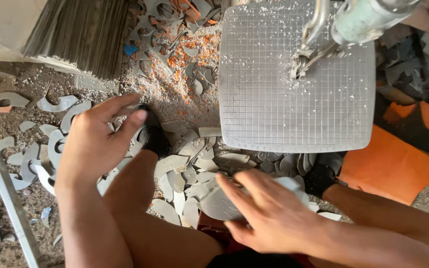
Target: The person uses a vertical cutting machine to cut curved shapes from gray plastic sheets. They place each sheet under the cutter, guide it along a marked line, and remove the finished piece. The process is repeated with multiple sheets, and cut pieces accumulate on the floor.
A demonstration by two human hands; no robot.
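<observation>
The right hand point(274, 211) pinches a thin grey cutout point(219, 203) by its edge — light, stiff, likely brittle — just beside it the scrap pile point(194, 171), while the left hand point(98, 139) hovers spread.

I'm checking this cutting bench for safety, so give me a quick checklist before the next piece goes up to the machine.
1. Right hand grips a grey cut piece: ok.
2. Left hand free, fingers spread above the grey offcuts: ok.
3. Both hands away from the cutting head: ok.
4. White gridded table clean: not ok, chips scattered on it.
5. Machine running or stopped: cannot tell.
6. Floor around the legs tidy: not ok, littered with scraps.
</observation>
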